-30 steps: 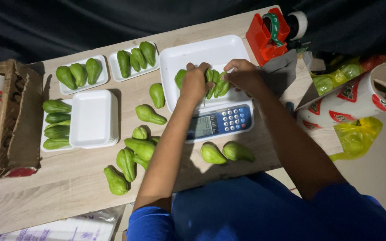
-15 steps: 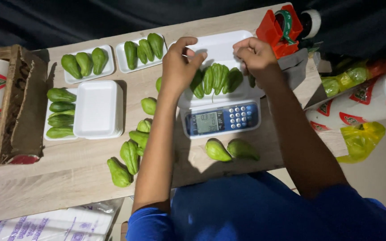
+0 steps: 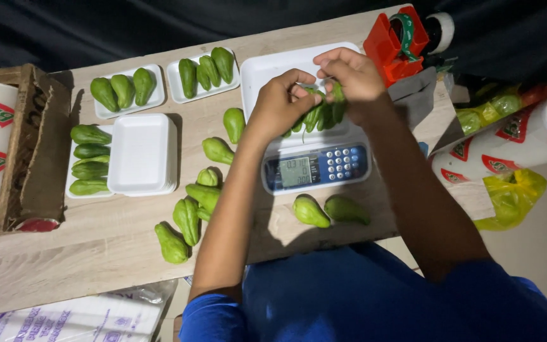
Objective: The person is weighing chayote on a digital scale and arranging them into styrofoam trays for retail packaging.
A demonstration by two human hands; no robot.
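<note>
Two hands, left hand (image 3: pixel 278 104) and right hand (image 3: pixel 351 76), clasp green chayotes (image 3: pixel 321 114) over the scale tray (image 3: pixel 267 73) at twelve o'clock; loosely bunched, one could slip off.

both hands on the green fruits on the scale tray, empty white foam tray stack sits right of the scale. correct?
Not quite. In the head view the empty white foam tray stack sits left of the scale, not right. Both the left hand and right hand are on the green fruits.

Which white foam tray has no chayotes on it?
The stack of trays left of centre: bare white, while the other trays hold green chayotes.
</note>
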